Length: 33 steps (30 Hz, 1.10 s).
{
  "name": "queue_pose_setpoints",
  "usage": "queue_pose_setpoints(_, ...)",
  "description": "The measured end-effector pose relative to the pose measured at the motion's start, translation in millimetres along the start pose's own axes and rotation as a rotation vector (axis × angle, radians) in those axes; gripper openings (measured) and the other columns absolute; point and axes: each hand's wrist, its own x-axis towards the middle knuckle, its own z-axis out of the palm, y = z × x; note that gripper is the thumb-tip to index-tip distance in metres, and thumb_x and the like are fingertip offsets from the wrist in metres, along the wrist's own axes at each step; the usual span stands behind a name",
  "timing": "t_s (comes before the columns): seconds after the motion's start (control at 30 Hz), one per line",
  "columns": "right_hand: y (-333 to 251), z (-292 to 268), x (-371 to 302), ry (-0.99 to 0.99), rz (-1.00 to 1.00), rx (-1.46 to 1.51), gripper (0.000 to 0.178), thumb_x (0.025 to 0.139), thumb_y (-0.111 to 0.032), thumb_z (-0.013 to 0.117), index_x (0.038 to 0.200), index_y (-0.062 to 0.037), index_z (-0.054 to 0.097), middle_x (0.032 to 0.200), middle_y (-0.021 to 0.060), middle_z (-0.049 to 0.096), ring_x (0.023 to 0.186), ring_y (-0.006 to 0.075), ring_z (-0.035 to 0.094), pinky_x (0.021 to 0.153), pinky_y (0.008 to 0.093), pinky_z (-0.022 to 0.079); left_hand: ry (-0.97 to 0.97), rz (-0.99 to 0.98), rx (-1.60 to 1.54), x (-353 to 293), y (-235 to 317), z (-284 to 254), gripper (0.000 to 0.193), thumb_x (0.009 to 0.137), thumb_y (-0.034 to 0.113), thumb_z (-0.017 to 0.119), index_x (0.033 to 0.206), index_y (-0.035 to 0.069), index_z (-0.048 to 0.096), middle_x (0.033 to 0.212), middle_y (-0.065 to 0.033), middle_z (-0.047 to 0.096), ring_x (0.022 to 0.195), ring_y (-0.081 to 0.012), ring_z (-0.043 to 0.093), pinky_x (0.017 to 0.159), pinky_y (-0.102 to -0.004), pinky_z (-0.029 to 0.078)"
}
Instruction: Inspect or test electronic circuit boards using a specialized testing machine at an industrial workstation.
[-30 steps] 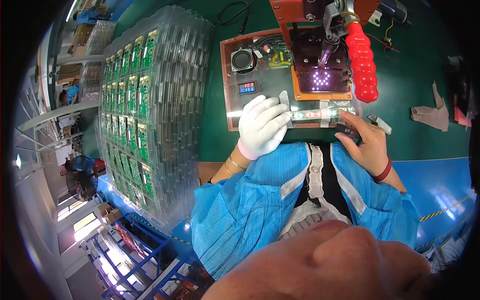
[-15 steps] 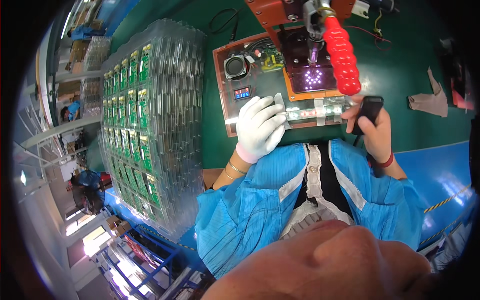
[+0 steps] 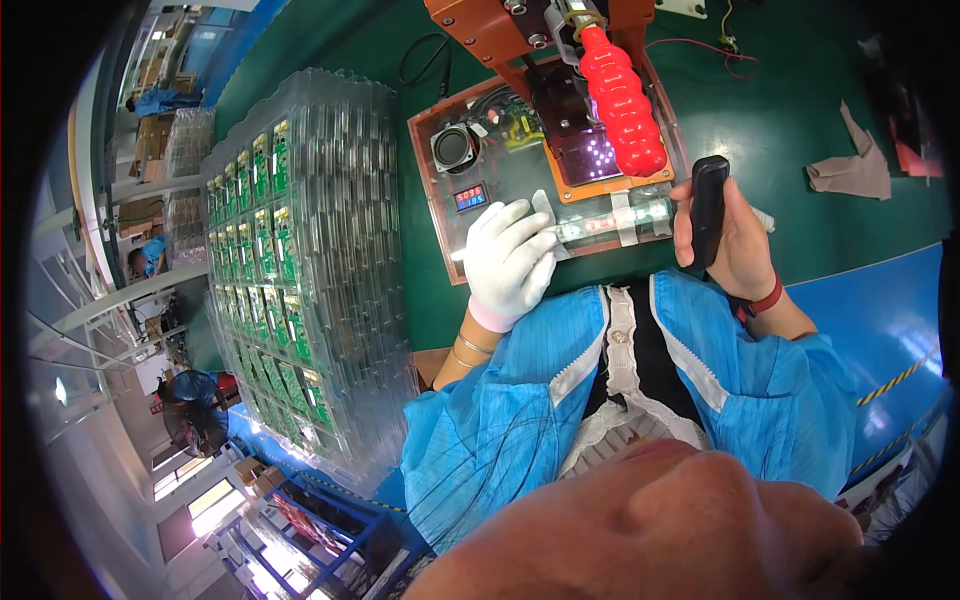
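My left hand, in a white glove, lies with fingers stretched over the front of a clear-topped test box with a reddish frame. Beside its fingertips is a lit strip under clear cover and tape. In my bare right hand is a slim black handheld device, held upright off the box's right front corner. Behind the hands, a toggle clamp with a red ribbed handle stands over a dark plate where small white-violet lights glow. A small display is lit red and blue.
At left rises a tall stack of clear plastic trays holding green circuit boards. A round speaker sits inside the box. On the green mat lie a brown cloth piece at right and thin red wire at the back.
The right hand has turned the black device, so more of its length shows. The view has shifted, moving the box leftward in the picture. The left hand stays on the box. The display's reading differs.
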Motion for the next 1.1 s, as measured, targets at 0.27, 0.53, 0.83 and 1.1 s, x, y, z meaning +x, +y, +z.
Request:
queue_pose_setpoints(0.27, 2.9, -1.1, 1.1, -0.035, 0.04, 0.127, 0.054, 0.11, -0.048, 0.03, 0.108, -0.0021, 0.058, 0.061, 0.0083, 0.058, 0.044, 0.0169, 0.051, 0.046, 0.0297, 0.043, 0.19, -0.127, -0.177, -12.4, -3.8, -2.4, 0.02, 0.082, 0.013, 0.065, 0.096, 0.0, 0.072, 0.107, -0.017, 0.073, 0.107, -0.0349, 0.066, 0.097, -0.0461, 0.049)
queue_pose_setpoints(0.53, 1.6, 0.4, 3.1, -0.038, 0.056, 0.194, 0.052, 0.108, -0.048, 0.033, 0.099, -0.0031, 0.058, 0.056, 0.0077, 0.057, 0.039, 0.0169, 0.049, 0.044, 0.03, 0.044, 0.288, -0.157, -0.24, -21.5, -8.6, 0.7, 0.022, 0.084, 0.012, 0.062, 0.098, -0.002, 0.07, 0.107, -0.0191, 0.073, 0.105, -0.0351, 0.065, 0.095, -0.0444, 0.049)
queue_pose_setpoints(0.83, -1.3, 7.5, 0.9, 0.037, 0.039, 0.17, 0.049, 0.108, -0.051, 0.036, 0.098, -0.0077, 0.056, 0.051, 0.0024, 0.049, 0.036, 0.0133, 0.043, 0.04, 0.0289, 0.038, 0.271, -0.141, -0.229, -17.1, -7.5, -0.8, 0.02, 0.087, 0.012, 0.061, 0.097, -0.002, 0.07, 0.106, -0.0188, 0.073, 0.103, -0.0346, 0.065, 0.094, -0.0439, 0.05)
queue_pose_setpoints(1.1, -1.7, 9.0, -0.4, 0.077, 0.062, 0.169, 0.048, 0.108, -0.051, 0.036, 0.096, -0.008, 0.055, 0.051, 0.0022, 0.048, 0.036, 0.0132, 0.042, 0.039, 0.0288, 0.038, 0.261, -0.138, -0.201, -16.8, -6.2, -0.5, 0.019, 0.087, 0.013, 0.062, 0.096, -0.002, 0.07, 0.105, -0.0182, 0.073, 0.103, -0.0346, 0.065, 0.093, -0.0437, 0.05)
